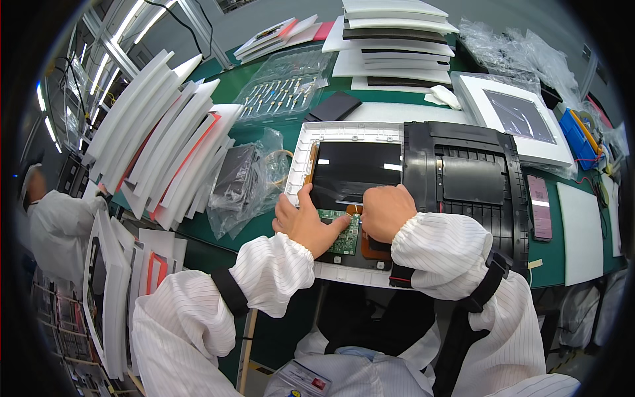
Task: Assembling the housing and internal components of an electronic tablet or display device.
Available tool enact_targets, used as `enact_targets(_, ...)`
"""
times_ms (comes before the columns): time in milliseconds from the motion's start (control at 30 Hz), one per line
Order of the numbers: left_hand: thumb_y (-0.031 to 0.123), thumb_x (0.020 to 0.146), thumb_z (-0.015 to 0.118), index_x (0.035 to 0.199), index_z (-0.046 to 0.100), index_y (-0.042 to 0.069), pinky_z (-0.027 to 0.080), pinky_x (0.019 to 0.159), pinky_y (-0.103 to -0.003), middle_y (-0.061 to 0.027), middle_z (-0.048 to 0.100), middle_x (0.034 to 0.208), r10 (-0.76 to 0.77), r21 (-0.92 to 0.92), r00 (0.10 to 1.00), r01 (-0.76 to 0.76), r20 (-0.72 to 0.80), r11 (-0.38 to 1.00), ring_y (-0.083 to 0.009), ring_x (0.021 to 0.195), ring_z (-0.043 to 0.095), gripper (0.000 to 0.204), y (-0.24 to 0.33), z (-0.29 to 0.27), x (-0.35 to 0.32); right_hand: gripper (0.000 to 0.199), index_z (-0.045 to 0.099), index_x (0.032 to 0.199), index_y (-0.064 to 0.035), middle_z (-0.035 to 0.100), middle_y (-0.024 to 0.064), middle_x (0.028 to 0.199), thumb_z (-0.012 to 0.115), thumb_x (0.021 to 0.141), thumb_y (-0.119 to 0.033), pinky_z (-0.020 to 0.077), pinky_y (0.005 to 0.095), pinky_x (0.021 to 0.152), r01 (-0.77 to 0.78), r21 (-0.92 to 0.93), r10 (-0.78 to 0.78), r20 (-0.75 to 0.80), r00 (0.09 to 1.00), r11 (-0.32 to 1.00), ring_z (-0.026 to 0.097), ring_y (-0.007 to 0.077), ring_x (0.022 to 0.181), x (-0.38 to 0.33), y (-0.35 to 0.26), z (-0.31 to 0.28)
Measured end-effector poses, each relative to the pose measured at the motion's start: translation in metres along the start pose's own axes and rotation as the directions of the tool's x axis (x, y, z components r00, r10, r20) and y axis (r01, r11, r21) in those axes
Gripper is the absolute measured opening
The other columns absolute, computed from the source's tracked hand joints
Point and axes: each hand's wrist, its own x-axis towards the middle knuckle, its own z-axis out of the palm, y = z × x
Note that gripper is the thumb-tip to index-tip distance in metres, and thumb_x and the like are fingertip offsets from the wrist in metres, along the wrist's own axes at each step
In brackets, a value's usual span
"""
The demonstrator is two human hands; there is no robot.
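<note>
A white plastic housing (pixel 302 149) with a dark display panel (pixel 357 173) in it lies on the bench before me. Near its front edge is a green circuit board (pixel 344 241). My left hand (pixel 301 221) has its fingers spread at the panel's left side, and its thumb presses on the board. Just right of the board, my right hand (pixel 387 215) is curled closed over an orange-brown flat cable (pixel 374 250). What its fingers pinch is hidden. A black plastic back cover (pixel 423 165) adjoins the housing on the right.
Foam sheets (pixel 142 126) stand in a row at left, and more foam (pixel 397 40) is stacked at the back. Behind the housing sits a clear tray (pixel 281 86) of small parts. A phone (pixel 540 208), a blue bin (pixel 577 139) and a white-framed unit (pixel 516 119) are at right.
</note>
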Motion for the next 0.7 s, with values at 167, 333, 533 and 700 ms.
enact_targets(167,0.063,0.063,0.07,0.138,0.025,0.014,0.021,0.103,-0.053,-0.0313,0.023,0.134,-0.045,0.076,0.999,0.046,-0.011,0.996,-0.0453,0.126,0.025,0.101,0.009,0.002,-0.003,0.014,0.067,0.067,-0.0031,0.063,0.0141,0.067,0.065,0.073,-0.016,0.0398,0.0392,0.073,0.017,-0.011,-0.017,-0.027,0.999,1.0,0.06,0.0311,0.071,-0.003,0.0,0.001)
enact_targets(333,0.064,0.062,0.07,0.139,0.023,0.014,0.016,0.103,-0.056,-0.0328,0.018,0.136,-0.063,0.064,0.998,0.062,0.022,0.996,-0.047,0.129,0.018,0.103,0.013,0.002,-0.001,0.014,0.068,0.069,-0.0044,0.063,0.0135,0.07,0.065,0.074,-0.017,0.0397,0.0389,0.074,0.002,-0.025,-0.003,-0.031,1.0,1.0,0.06,0.03,0.075,-0.002,0.001,0.005)
enact_targets(533,0.066,0.061,0.07,0.139,0.022,0.015,0.014,0.102,-0.058,-0.0347,0.015,0.137,-0.071,0.041,0.997,0.07,0.025,0.997,-0.048,0.13,0.014,0.105,0.012,0.002,0.0,0.014,0.068,0.069,-0.0049,0.063,0.013,0.07,0.064,0.075,-0.017,0.0397,0.0384,0.075,-0.005,-0.026,0.004,-0.025,1.0,1.0,0.06,0.0294,0.075,-0.002,-0.002,0.003)
enact_targets(700,0.067,0.06,0.07,0.138,0.023,0.015,0.014,0.102,-0.058,-0.0351,0.014,0.138,-0.074,0.04,0.997,0.073,0.021,0.997,-0.048,0.13,0.014,0.105,0.013,0.002,0.0,0.013,0.068,0.068,-0.0052,0.063,0.0134,0.069,0.064,0.074,-0.016,0.0404,0.039,0.074,0.0,-0.02,-0.001,-0.05,0.999,1.0,0.06,0.0303,0.074,-0.002,-0.002,0.004)
